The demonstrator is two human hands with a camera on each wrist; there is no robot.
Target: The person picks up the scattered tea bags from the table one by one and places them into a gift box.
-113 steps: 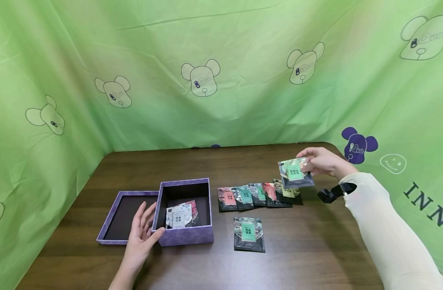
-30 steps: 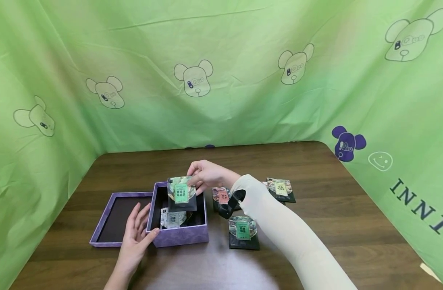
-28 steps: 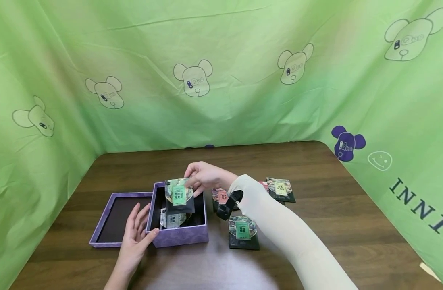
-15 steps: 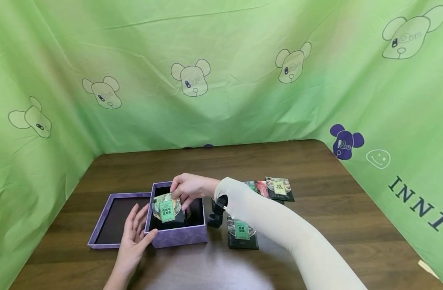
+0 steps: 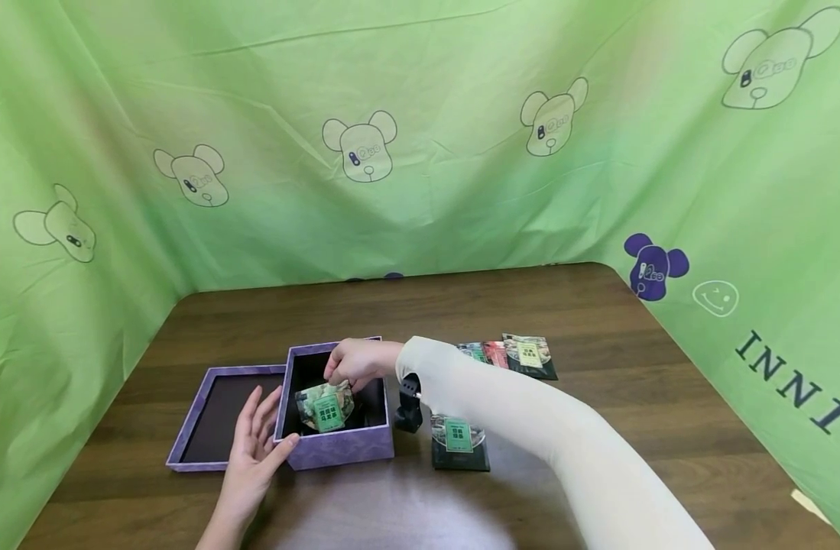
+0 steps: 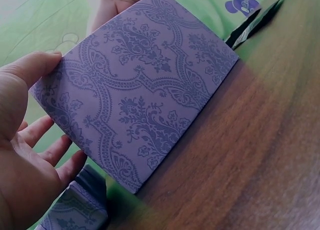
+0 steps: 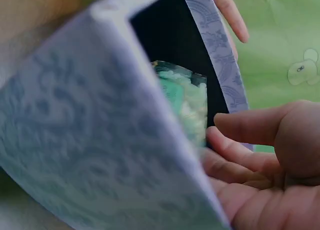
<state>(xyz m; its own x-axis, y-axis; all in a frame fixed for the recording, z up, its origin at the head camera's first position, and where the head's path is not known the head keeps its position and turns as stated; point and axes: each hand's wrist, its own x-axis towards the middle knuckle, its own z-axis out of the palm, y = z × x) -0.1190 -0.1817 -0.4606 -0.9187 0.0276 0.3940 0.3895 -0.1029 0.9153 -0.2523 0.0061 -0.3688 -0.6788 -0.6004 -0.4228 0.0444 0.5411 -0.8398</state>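
My left hand (image 5: 253, 458) holds the near left corner of an open purple patterned box (image 5: 340, 449), thumb at the rim and fingers along its left side. In the left wrist view, the thumb (image 6: 42, 67) lies on the top corner of the box's front wall. My right hand (image 5: 361, 363) reaches into the box from the right. A green-labelled tea packet (image 5: 326, 409) lies tilted inside, over packets it hides. The right wrist view shows thumb and index apart, with fingertips right at this packet's (image 7: 187, 97) edge and none pinching it; the other fingers are partly behind the rim.
The box's upturned lid (image 5: 198, 418) lies at the left. To the right is a lone green-labelled packet (image 5: 459, 447), partly under the sleeve (image 5: 502, 405). Behind it is an overlapping row of packets ending in a yellow-labelled one (image 5: 530, 355). A green curtain (image 5: 406, 221) hangs behind the table.
The right hand has brought the green-labelled packet from the right end of the row, lowered it into the box and loosened its fingers from it. The left hand stays at the corner.
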